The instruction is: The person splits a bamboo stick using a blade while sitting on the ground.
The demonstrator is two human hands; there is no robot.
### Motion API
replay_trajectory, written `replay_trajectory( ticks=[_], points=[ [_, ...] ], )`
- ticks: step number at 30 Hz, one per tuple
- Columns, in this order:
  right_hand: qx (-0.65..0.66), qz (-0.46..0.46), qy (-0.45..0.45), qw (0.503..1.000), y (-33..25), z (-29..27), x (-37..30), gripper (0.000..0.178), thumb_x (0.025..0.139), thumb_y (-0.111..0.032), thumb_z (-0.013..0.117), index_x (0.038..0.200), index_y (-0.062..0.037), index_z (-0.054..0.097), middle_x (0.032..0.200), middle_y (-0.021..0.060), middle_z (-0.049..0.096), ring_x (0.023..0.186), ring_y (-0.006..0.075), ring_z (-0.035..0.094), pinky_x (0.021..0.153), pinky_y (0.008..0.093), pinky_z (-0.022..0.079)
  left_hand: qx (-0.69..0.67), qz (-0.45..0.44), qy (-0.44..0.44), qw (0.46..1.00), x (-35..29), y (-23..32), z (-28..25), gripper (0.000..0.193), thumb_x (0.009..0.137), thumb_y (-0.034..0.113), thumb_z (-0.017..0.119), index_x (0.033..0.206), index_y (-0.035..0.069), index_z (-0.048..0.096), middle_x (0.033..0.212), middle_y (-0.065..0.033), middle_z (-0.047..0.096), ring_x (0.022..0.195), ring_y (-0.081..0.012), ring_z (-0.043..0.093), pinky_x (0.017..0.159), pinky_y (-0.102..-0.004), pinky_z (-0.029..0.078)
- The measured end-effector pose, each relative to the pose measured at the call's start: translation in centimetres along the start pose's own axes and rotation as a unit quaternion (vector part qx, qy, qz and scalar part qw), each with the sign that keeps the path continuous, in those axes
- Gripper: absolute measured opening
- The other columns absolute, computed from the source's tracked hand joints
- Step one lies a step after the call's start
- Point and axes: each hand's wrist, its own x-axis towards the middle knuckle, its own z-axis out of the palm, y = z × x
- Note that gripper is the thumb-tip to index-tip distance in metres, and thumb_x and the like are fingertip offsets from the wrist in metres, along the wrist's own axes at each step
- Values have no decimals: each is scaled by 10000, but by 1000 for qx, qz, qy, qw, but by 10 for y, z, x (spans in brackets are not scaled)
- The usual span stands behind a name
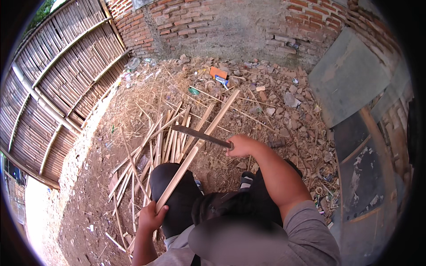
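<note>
My left hand (152,216) is closed round the near end of a long, pale bamboo strip (177,177). The strip slants away from me across my left thigh, its far end up and to the right. In my right hand (242,145) is the handle of a machete (202,135), mostly hidden by my fingers. Its dark blade points left and lies across the strip around the middle; whether it cuts into the bamboo I cannot tell. Beyond my left knee, several split bamboo strips (171,139) lie in a loose pile on the ground.
A woven bamboo fence (66,57) stands at the left, a worn brick wall (213,35) at the back. Broken brick rubble and litter cover the ground, with an orange box (218,73) among it. Grey and dark panels (355,75) lean at the right.
</note>
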Motion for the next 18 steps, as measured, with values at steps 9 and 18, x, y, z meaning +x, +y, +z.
replay_trajectory(
  ticks=[9,18],
  points=[
    [-13,-45,55,997,8,5,5,292,780,-318,764,954,-95,693,787,113,685,747,261,684,707,402,525,6,-8,1,1000,0,5,-3,529,852,487,702,738,1,527,677,-258,605,698,-470,627,634,-529,472],
    [-38,-56,77,995,2,1,1,325,783,-313,760,987,-70,694,881,167,690,867,318,683,764,432,522,7,-12,8,1000,0,4,0,527,846,484,707,724,3,529,656,-245,603,676,-464,626,625,-519,477]
  ],
)
